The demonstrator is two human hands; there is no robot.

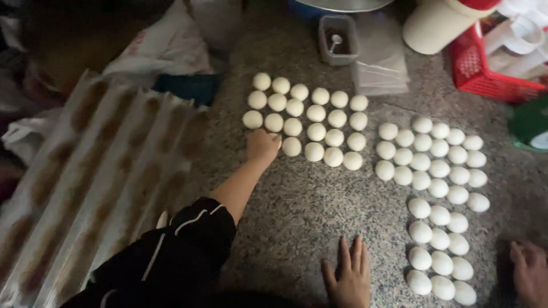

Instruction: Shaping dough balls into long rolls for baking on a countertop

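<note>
White dough balls lie in rows on a speckled stone counter [297, 217]. The left group [317, 122] holds several rows. My left hand [261, 146] reaches out from a black short sleeve to that group's near-left corner, with its fingers curled over a dough ball [277, 138] whose white edge shows. My right hand [346, 278] lies flat on the counter near the bottom edge, fingers apart and holding nothing. A second group of dough balls [434, 159] lies to the right, with a smaller group [440, 254] below it.
Another person's hand [531, 274] rests at the bottom right beside the smaller group. A long ridged, floured baking tray [103, 171] fills the left side. At the back stand a small grey tub with a spoon [338, 39], clear plastic sheets [379, 68], a cream container [436, 25] and a red basket [485, 71].
</note>
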